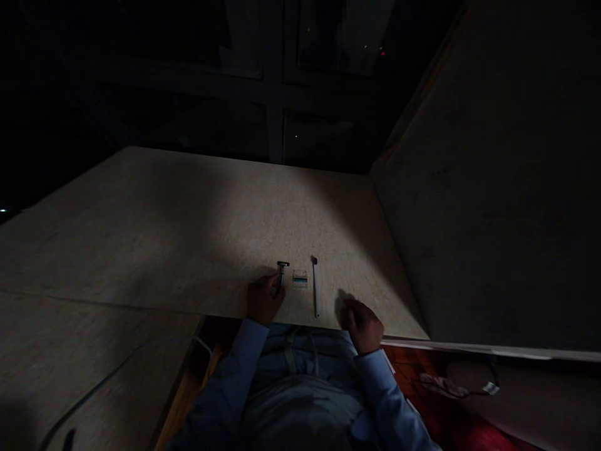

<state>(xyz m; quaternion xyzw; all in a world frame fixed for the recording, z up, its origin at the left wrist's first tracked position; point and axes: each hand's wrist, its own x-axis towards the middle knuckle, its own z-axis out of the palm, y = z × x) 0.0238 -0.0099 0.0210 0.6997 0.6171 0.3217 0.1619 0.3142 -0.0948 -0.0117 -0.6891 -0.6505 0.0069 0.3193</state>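
My left hand [264,299] is closed around the dark handle of a razor [282,265], whose head points away from me over the tabletop. Just right of it lies a small clear case [300,279] with a bluish strip inside, perhaps a blade cartridge. A toothbrush [316,288] with a pale handle and dark head rests lengthwise to the right of the case. My right hand [364,326] sits at the table's front edge, right of the toothbrush, its fingers curled in. Whether anything is inside those fingers is hidden.
The pale, marbled table [225,213] meets a wall panel [493,219] on the right and a dark window [277,81] at the back. A cable [117,366] crosses the lower surface at left. The light is dim.
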